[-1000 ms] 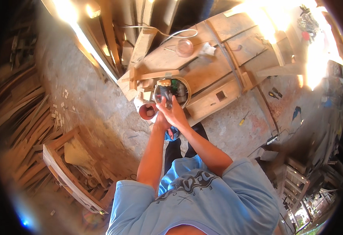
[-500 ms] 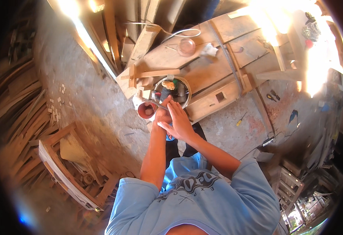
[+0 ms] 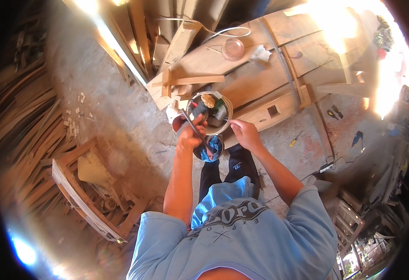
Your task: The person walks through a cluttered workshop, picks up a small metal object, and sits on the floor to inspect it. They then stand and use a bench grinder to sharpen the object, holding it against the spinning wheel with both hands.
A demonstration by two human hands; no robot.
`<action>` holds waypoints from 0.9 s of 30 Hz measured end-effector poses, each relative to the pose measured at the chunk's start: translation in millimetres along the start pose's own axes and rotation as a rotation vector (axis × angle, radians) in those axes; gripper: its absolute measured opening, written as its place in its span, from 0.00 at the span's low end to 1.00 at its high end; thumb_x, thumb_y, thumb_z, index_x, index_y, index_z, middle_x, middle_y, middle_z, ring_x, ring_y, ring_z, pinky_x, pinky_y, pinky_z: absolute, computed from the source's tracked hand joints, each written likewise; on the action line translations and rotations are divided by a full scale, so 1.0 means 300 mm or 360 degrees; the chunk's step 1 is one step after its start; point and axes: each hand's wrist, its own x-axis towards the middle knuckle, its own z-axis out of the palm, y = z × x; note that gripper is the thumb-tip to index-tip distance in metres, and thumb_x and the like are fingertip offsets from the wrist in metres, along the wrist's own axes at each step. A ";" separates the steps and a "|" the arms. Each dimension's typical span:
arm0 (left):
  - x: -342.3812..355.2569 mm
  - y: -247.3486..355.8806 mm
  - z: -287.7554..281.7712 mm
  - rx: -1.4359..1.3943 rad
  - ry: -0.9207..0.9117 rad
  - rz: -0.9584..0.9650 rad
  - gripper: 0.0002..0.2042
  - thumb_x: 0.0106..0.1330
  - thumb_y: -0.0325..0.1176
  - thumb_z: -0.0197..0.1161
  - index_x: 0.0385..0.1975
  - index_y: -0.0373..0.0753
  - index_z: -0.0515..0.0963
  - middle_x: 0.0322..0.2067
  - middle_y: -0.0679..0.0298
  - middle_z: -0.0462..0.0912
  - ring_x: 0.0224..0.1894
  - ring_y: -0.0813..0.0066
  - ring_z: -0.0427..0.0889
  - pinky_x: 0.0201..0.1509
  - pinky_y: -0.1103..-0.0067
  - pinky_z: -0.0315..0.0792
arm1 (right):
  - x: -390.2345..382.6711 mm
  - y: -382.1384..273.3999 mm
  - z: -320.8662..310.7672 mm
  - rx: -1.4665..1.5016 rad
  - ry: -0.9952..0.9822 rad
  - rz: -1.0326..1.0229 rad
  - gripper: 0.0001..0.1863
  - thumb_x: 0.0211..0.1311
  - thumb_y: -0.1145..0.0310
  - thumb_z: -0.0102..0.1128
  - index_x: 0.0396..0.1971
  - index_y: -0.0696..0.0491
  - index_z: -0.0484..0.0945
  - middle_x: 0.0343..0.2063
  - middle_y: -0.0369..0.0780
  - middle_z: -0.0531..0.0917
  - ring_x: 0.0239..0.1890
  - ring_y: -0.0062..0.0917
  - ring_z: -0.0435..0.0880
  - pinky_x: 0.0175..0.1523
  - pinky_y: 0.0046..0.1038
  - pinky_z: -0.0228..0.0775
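Note:
My left hand (image 3: 191, 136) is closed around a long, slim dark bar (image 3: 196, 126), which slants across the near left side of a round bucket. The bar's exact kind is unclear. The bucket (image 3: 231, 110) has a pale rim and holds several tools, among them a dark cylindrical piece with a tan, ragged top (image 3: 208, 100). At the bucket's right rim my right hand (image 3: 245, 133) has its fingers pinched together; whatever is between them is too small to make out. A dark round container with blue cloth (image 3: 209, 148) sits just below the bucket, and a reddish-brown pot (image 3: 178, 124) stands left of it.
A plank-topped wooden workbench (image 3: 246, 88) stretches away right, bearing a round pinkish lid (image 3: 233, 49), crumpled white paper (image 3: 261, 53) and a white cable (image 3: 223, 31). Timber strips (image 3: 31, 135) and a wooden frame (image 3: 90, 191) lie left. A yellow-handled screwdriver (image 3: 295, 139) is on the floor.
My hands, together half a second ago, have come apart. The right has moved to the bucket's right rim; the left now shows the dark bar, and the container with blue cloth is uncovered.

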 end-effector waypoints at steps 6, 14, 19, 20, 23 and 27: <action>-0.009 0.006 0.011 -0.0038 0.0047 0.0063 0.10 0.65 0.33 0.68 0.34 0.41 0.71 0.30 0.57 0.79 0.16 0.87 0.71 0.16 0.89 0.68 | 0.022 0.015 0.085 -0.0468 -0.0405 -0.0012 0.15 0.63 0.62 0.59 0.47 0.50 0.82 0.33 0.47 0.86 0.36 0.45 0.84 0.41 0.41 0.76; -0.004 0.012 0.040 -0.0196 0.0004 0.0064 0.11 0.64 0.31 0.68 0.37 0.41 0.71 0.31 0.58 0.78 0.16 0.87 0.70 0.18 0.87 0.68 | 0.203 0.065 0.008 -0.1039 -0.0198 -0.0686 0.10 0.55 0.64 0.63 0.36 0.48 0.84 0.27 0.42 0.86 0.38 0.39 0.84 0.41 0.41 0.78; 0.032 -0.018 0.060 -0.0425 -0.0139 0.0026 0.14 0.63 0.32 0.69 0.38 0.37 0.68 0.30 0.57 0.76 0.18 0.83 0.72 0.21 0.83 0.71 | 0.287 0.003 -0.012 -0.1149 -0.0136 -0.0346 0.11 0.56 0.67 0.60 0.40 0.49 0.84 0.29 0.44 0.86 0.40 0.38 0.85 0.43 0.40 0.78; 0.045 -0.022 0.066 -0.0482 -0.0151 -0.0030 0.15 0.63 0.32 0.69 0.38 0.36 0.68 0.30 0.57 0.76 0.17 0.83 0.72 0.22 0.83 0.71 | 0.289 -0.015 0.003 -0.1231 -0.0144 -0.0218 0.13 0.57 0.68 0.59 0.43 0.48 0.84 0.30 0.45 0.86 0.40 0.38 0.85 0.45 0.40 0.78; 0.080 -0.025 0.081 -0.0465 -0.0161 -0.0020 0.12 0.63 0.34 0.67 0.38 0.39 0.70 0.28 0.58 0.76 0.18 0.79 0.73 0.22 0.83 0.72 | 0.313 -0.042 0.075 -0.0740 -0.0185 0.0078 0.18 0.59 0.70 0.56 0.50 0.49 0.81 0.41 0.48 0.85 0.42 0.43 0.84 0.45 0.41 0.77; 0.103 -0.043 0.086 -0.0410 -0.0058 -0.0007 0.11 0.63 0.33 0.67 0.38 0.39 0.71 0.28 0.58 0.76 0.18 0.78 0.72 0.22 0.83 0.72 | 0.410 0.016 0.204 0.0135 -0.0061 0.0493 0.23 0.57 0.71 0.54 0.55 0.56 0.76 0.42 0.57 0.82 0.44 0.49 0.83 0.48 0.42 0.76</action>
